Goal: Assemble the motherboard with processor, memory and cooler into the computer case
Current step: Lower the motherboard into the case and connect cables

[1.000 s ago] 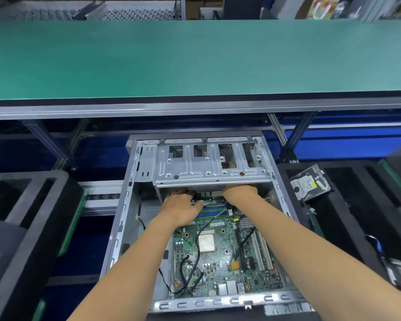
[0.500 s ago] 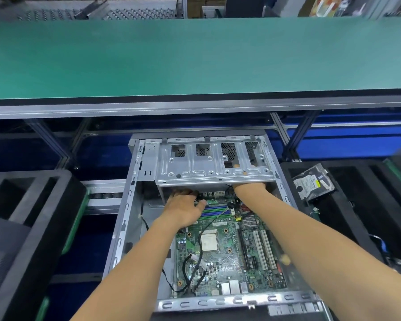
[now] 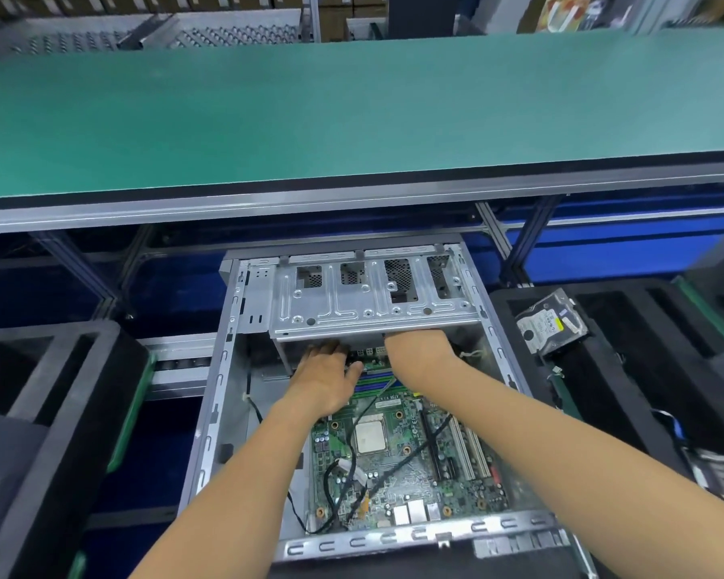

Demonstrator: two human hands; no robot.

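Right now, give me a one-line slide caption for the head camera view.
Both hands, left hand and right hand, reach under the drive cage at the motherboard's far edge.

The computer case (image 3: 222,411) lies open below and in front of the counter (image 3: 352,119). Inside it the motherboard (image 3: 410,474) lies flat, nearer the right wall, with the processor (image 3: 369,437) near its centre. The drive cage (image 3: 373,298) spans the case's far end above the board's far edge. Both hands reach under the cage: left hand (image 3: 325,380) beside right hand (image 3: 421,353). A hard drive (image 3: 550,323) rests on a foam tray (image 3: 627,369) right of the case; another foam tray (image 3: 38,411) lies to the left.
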